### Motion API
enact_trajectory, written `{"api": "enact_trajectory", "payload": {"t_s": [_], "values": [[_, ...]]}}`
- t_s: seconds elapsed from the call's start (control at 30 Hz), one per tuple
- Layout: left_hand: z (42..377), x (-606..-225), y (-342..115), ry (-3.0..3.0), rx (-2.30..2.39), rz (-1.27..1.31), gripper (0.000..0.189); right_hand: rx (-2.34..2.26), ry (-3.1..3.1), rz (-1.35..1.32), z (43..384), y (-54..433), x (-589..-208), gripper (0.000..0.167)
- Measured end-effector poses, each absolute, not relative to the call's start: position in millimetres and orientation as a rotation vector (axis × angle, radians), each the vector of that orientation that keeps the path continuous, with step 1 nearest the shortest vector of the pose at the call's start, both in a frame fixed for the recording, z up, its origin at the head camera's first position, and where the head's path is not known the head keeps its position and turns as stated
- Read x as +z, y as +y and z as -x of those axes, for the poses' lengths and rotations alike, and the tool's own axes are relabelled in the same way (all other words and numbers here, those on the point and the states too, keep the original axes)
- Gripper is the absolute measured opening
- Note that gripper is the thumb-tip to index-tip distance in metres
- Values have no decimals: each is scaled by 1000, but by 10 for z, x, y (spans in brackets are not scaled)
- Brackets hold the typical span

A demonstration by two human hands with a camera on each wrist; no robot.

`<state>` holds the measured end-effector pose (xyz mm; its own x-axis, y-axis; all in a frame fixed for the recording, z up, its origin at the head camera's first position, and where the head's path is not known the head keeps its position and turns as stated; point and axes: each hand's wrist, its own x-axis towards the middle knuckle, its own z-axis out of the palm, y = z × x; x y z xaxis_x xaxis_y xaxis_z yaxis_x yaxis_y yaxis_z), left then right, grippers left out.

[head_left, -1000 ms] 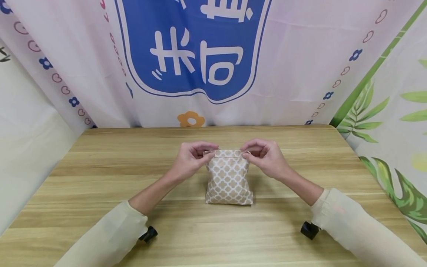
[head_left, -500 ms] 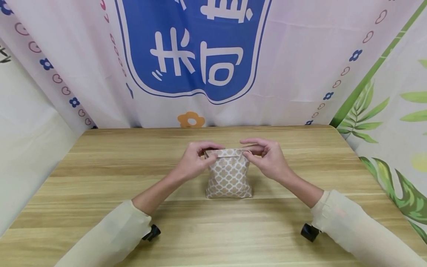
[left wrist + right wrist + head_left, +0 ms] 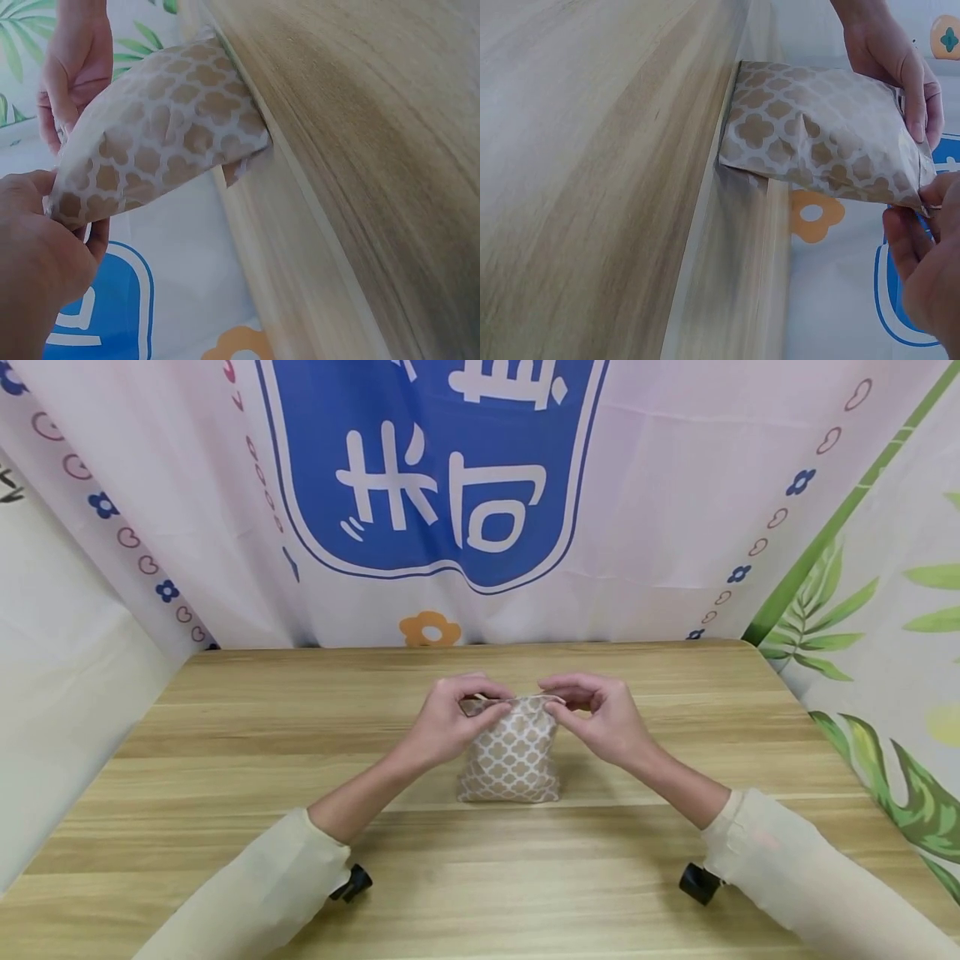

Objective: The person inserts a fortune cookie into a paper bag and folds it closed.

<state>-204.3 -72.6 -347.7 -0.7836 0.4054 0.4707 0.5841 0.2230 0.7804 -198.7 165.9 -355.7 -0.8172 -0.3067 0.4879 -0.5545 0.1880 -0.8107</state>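
Note:
A plump paper bag (image 3: 513,756) with a tan and white quatrefoil print stands on the table, its bottom on the wood. At its top edge, my left hand (image 3: 457,714) pinches the left part between thumb and fingers. My right hand (image 3: 600,714) pinches the top right corner the same way. In the left wrist view the bag (image 3: 165,127) bulges in the middle, and its top edge is flattened between the fingers. From the right wrist view, the bag's (image 3: 817,135) base meets the table, and a crease runs along the gripped edge.
The wooden table (image 3: 300,710) stretches out on every side of the bag. Behind it hangs a printed curtain (image 3: 660,510) with a blue badge, close to the table's back edge. Black wrist cameras sit under both sleeves, the right camera (image 3: 699,883) near the tabletop.
My left hand has slid right along the top edge, nearer the right hand. The flat band along the top has turned away from view, and the bag's bottom has shifted slightly back.

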Motion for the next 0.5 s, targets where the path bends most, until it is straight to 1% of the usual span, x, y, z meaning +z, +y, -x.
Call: {"api": "enact_trajectory", "payload": {"t_s": [0.23, 0.5], "values": [[2025, -3475, -722, -2284, -1626, 951, 9, 1659, -2348, -828, 1987, 1717, -3529, 8], [2029, -3412, -727, -2307, -1616, 969, 10, 1697, -2300, -830, 1978, 1723, -3521, 8]]}}
